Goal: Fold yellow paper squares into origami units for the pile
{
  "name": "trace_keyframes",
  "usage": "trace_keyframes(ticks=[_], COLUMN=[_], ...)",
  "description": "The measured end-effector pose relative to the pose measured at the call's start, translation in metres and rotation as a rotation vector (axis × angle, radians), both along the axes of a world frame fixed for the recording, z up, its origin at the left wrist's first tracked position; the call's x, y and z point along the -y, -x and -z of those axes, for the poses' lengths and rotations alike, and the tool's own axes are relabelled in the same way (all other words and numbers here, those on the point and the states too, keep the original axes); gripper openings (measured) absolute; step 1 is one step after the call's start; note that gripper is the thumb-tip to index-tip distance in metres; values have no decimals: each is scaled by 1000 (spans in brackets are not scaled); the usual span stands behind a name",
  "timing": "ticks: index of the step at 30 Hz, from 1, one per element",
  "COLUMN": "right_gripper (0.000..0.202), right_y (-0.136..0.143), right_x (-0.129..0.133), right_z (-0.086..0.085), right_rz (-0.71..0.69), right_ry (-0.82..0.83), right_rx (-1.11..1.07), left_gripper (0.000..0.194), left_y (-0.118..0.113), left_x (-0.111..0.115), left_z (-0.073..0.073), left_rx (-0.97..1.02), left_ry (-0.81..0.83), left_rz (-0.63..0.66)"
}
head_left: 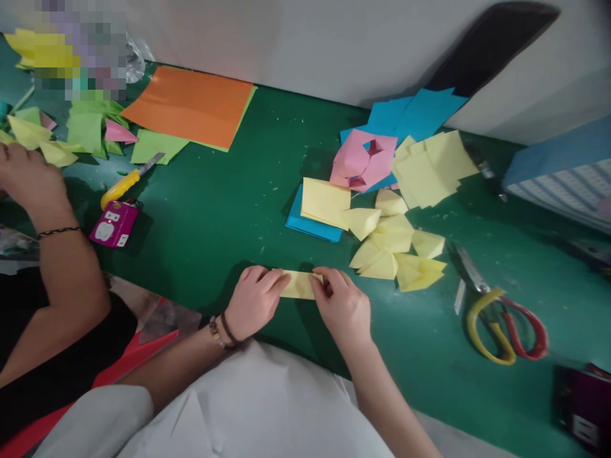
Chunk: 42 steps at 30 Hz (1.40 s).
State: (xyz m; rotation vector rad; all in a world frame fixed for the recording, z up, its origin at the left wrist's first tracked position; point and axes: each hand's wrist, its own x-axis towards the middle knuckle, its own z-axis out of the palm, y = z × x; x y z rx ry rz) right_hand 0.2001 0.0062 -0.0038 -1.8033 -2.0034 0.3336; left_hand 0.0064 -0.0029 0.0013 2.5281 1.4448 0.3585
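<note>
Near the table's front edge, a narrow strip of pale yellow paper (298, 285) lies between my two hands. My left hand (256, 299) grips its left end, fingers bent over the top. At the other end, my right hand (341, 302) pinches the strip between thumb and fingers. Just beyond my right hand sit several folded yellow paper pieces (394, 238). Behind the strip, a small yellow sheet (325, 200) rests on folded blue paper (305, 226). Farther back stands a pink folded-paper shape (365, 159) with holes in it.
Scissors (496, 318) with yellow and red handles lie at right. Yellow squares (432, 168) and blue sheets (413, 114) are at the back. An orange sheet (191, 105), a yellow cutter knife (124, 187) and a purple box (114, 224) are left, near another person's arm (71, 273).
</note>
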Motion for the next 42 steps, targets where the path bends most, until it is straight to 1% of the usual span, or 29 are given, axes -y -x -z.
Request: trace_keyframes(ticks=[5, 7, 9, 12, 13, 14, 15, 16, 18, 20, 22, 25, 31, 34, 36, 42], right_gripper=[23, 23, 23, 20, 17, 14, 12, 11, 12, 15, 19, 22, 26, 28, 29, 30], right_y=[1, -1, -6, -12, -13, -13, -11, -9, -1, 7, 13, 15, 15, 16, 14, 2], right_x=[-1, 0, 2, 13, 19, 24, 30, 36, 45, 51, 55, 58, 61, 62, 64, 71], right_z=[2, 0, -7, -23, -29, -34, -39, -41, -42, -38, -33, -28, -31, -31, -30, -28], right_rz=[12, 5, 14, 65, 58, 20, -50, -124, -232, -258, -249, -252, -303, -278, -228, 14], right_ry=[6, 19, 4, -83, -91, -57, 32, 162, 438, 600, 660, 676, 687, 681, 668, 697], right_rx=[-16, -42, -69, -114, -155, -230, -330, -426, -549, -595, -609, -621, -595, -603, -621, -695], left_gripper=[29, 28, 28, 28, 28, 29, 29, 30, 30, 31, 32, 31, 31, 31, 30, 28], left_y=[2, 1, 1, -1, -2, -2, -2, -2, -2, -1, -1, -1, -1, -1, -2, -1], left_x=[0, 1, 1, 2, 3, 3, 3, 4, 4, 4, 4, 4, 5, 5, 4, 3], left_z=[-1, -1, -1, 0, 0, 0, 0, 0, 0, -1, -1, -1, -1, -1, -1, -2], left_rx=[-37, -55, -67, -76, -80, -88, -96, -103, -107, -97, -85, -78, -77, -82, -86, -87], left_ry=[-52, -59, -58, -74, -79, -77, -69, -56, -25, -9, -5, -15, -28, -31, -29, -45], left_rz=[21, 16, 10, 0, -5, -8, -10, -13, -18, -20, -19, -23, -20, -22, -25, -18])
